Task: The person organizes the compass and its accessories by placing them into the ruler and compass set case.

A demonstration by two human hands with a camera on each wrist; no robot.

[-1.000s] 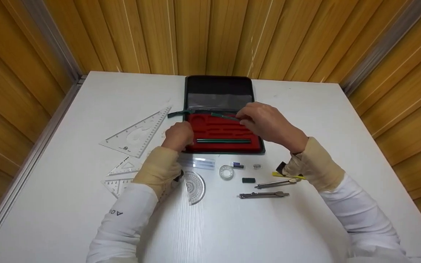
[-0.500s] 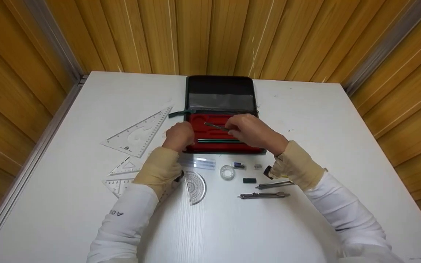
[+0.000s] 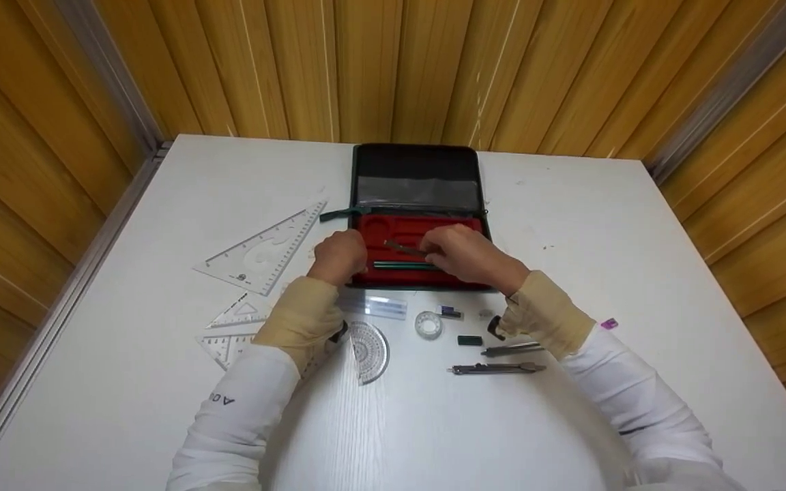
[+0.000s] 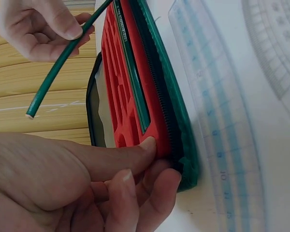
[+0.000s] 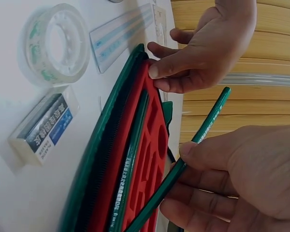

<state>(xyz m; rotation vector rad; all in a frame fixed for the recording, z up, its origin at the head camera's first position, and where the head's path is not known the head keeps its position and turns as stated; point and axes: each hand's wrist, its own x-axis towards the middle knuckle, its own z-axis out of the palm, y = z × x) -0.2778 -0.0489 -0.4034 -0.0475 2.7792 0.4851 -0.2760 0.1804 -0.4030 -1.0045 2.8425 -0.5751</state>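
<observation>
An open zip case [image 3: 415,176] with a moulded red tray [image 4: 159,140] stands at the back middle of the table. My left hand [image 3: 340,255] grips its near left corner, thumb on the red tray and fingers at the green outer edge [image 4: 188,164]. In my right hand [image 3: 464,252], a green pencil [image 5: 210,118] is pinched between thumb and fingers, slanting over the tray. Another green pencil [image 4: 135,87] lies in the tray's front slot, partly behind the right hand in the head view. Shaped recesses [image 5: 147,157] show in the tray behind it.
Left of the case lie a large set square [image 3: 260,252], smaller set squares [image 3: 243,310] and a protractor [image 3: 369,351]. In front are a ruler [image 3: 383,307], a tape roll [image 3: 428,325], an eraser [image 5: 43,126], a green block [image 3: 469,340] and compasses [image 3: 499,369].
My right hand has brought the pencil from the tray's back edge forward and lower, close to the pencil in the front slot. The left hand keeps its grip on the case corner.
</observation>
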